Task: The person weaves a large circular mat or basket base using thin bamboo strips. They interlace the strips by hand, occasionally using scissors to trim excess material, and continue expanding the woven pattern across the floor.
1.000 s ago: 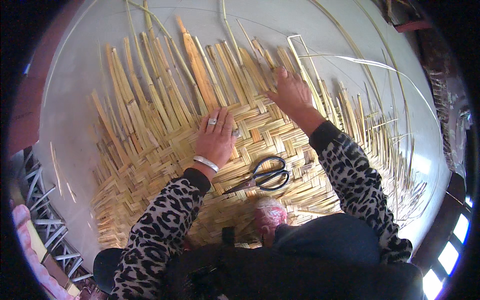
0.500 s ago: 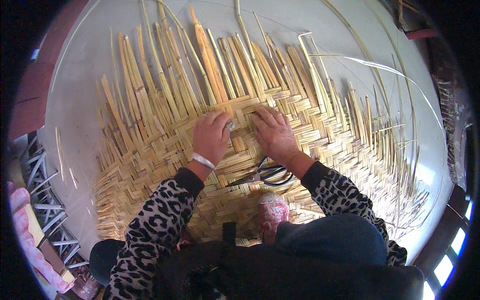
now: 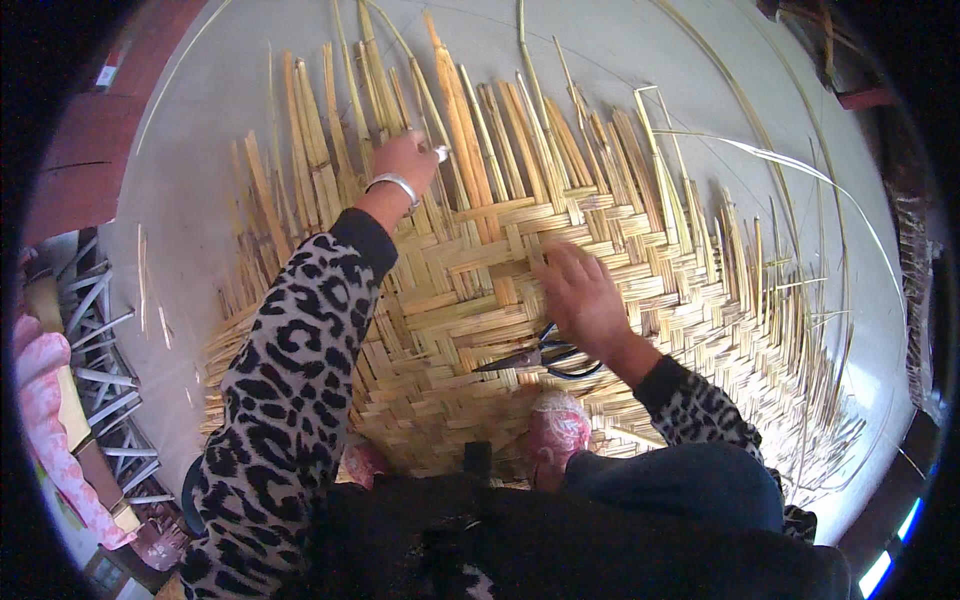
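A mat of flat split-reed strips point(image 3: 470, 275) in a diagonal weave lies beneath me, its loose ends fanning out along the far edge. My left hand point(image 3: 405, 165), with a silver bracelet at the wrist and something white on one finger, is closed among those ends. It seems to grip a reed strip point(image 3: 398, 92), though the fingertips are partly hidden. Above the woven middle, my right hand point(image 3: 585, 300) is slightly blurred, fingers apart and holding nothing. Dark-handled scissors point(image 3: 512, 360) rest on the mat, their handles partly under the right hand.
My pink shoes point(image 3: 558, 430) stand on the near part of the mat. A pale smooth floor point(image 3: 165, 270) surrounds it. At the left are a rack of pale bars point(image 3: 105, 380) and a pink cloth point(image 3: 45, 400). Long thin strips point(image 3: 800, 165) curve across the floor at the right.
My left hand has left the weave and reached farther out to the loose strip ends. The right hand has lifted off the weave and drawn nearer. The view has shifted slightly.
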Tool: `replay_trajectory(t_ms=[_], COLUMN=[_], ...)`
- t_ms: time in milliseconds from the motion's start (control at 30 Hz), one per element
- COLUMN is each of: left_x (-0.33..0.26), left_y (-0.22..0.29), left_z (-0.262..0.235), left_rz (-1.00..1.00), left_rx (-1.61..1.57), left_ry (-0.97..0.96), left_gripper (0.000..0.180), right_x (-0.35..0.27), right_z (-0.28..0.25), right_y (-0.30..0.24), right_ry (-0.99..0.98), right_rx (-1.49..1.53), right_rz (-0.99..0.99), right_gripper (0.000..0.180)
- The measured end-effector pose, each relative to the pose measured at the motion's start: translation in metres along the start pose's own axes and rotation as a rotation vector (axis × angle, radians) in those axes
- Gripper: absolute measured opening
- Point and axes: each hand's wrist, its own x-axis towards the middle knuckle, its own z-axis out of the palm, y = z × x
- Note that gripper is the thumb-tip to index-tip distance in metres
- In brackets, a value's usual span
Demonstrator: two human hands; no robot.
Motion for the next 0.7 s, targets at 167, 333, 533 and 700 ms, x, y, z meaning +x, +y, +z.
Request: replay_trajectory(t_ms=[167, 333, 533, 700], left_x=[0.020, -0.011, -0.029, -0.020], left_y=[-0.005, -0.014, -0.012, -0.015], left_z=[-0.009, -0.035, -0.037, -0.021], left_rz=[-0.305, -0.176, -0.285, -0.262], left_rx=[-0.522, -0.626, -0.637, -0.544], left_ry=[-0.397, -0.339, -0.407, -0.488], left_gripper=[0.028, 0.028, 0.026, 0.023], right_x=[-0.059, -0.082, -0.073, -0.064], right_z=[-0.019, -0.011, -0.009, -0.013], right_y=[-0.026, -0.027, -0.026, -0.027], right_ry=[-0.086, -0.127, -0.108, -0.237], right_rx=[0.140, 0.082, 0.068, 0.125], right_rz=[-0.036, -0.001, -0.062, 0.005], right_gripper=[0.040, 0.047, 0.038, 0.036])
